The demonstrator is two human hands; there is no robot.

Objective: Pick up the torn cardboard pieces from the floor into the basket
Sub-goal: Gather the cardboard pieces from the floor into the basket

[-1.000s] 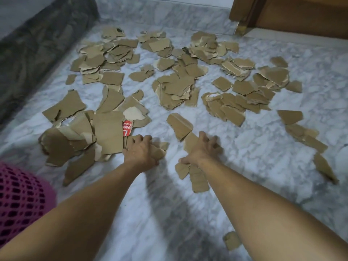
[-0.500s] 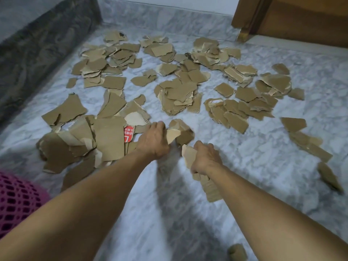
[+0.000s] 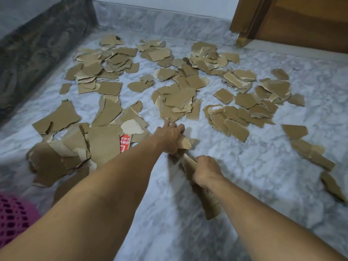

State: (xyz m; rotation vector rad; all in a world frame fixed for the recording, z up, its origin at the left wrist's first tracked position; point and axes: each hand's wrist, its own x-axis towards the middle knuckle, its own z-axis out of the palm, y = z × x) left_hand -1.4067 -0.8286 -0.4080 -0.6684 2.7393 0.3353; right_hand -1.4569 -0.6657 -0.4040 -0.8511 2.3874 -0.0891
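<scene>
Cardboard scraps (image 3: 175, 102) lie scattered in loose heaps across most of the marble floor (image 3: 254, 166), from the near left up to the far wall, so the job is judged to be at an early stage. The left hand (image 3: 170, 137) grips a few pale scraps against its palm while its forefinger points out toward the middle heap, just short of it. The right hand (image 3: 206, 171) is curled round a bundle of longer strips that hangs below the wrist. The pink mesh basket (image 3: 13, 217) shows only at the lower left corner, well apart from both hands. Step in hand, as judged: gathering a handful before carrying it to the basket. To do it well, the left hand should slide flat under the edge of the nearest heap and pinch several layers at once, not single scraps. The right-hand bundle looks loosely stacked and could shed strips; tighten it before moving. Both loads should be taken low over the basket rim before release.
</scene>
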